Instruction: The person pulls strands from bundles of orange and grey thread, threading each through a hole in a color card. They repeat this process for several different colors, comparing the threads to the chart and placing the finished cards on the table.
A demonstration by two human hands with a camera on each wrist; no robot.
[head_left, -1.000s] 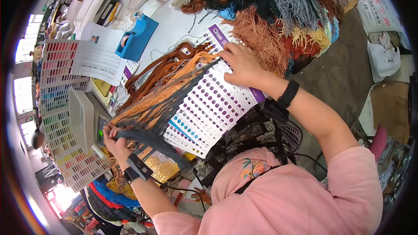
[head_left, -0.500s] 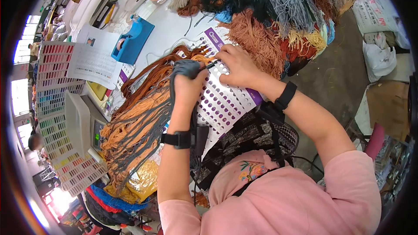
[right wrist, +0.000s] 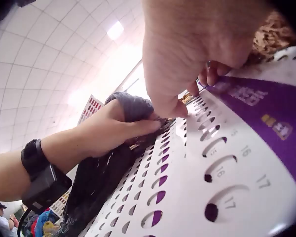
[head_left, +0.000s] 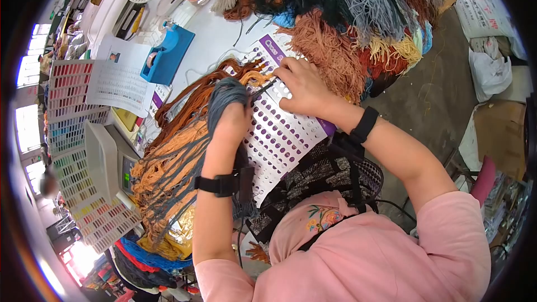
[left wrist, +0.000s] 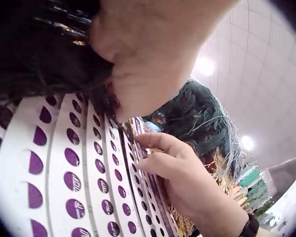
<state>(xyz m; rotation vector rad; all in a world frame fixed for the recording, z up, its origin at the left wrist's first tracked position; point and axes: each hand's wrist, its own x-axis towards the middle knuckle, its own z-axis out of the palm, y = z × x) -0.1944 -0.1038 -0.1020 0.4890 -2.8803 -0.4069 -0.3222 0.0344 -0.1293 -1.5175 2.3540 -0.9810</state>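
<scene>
My left hand [head_left: 232,123] grips a dark grey skein of thread [head_left: 228,98], looped over its back, above the punched thread card [head_left: 279,145]. In the right wrist view the left thumb lies against the dark strands [right wrist: 138,140] at a row of holes. My right hand [head_left: 305,89] holds the card near its purple header [head_left: 272,48], thumb and fingers curled at the holes where the grey strand end lies. Its thumb and forefinger [left wrist: 155,140] show close by the card strips in the left wrist view. Brown [head_left: 193,89] and orange threads [head_left: 168,162] hang from neighbouring holes.
A blue tape dispenser [head_left: 173,53] and a printed sheet [head_left: 120,78] are at the back left. A scale [head_left: 106,159] stands beside the color chart [head_left: 72,162]. Heaped yarn [head_left: 330,50] borders the card's far right. A patterned cloth [head_left: 313,182] lies under its near edge.
My left hand has swung from the far left, where it drew out the grey strands, up to the card, then back slightly left. The right hand has stayed at the card.
</scene>
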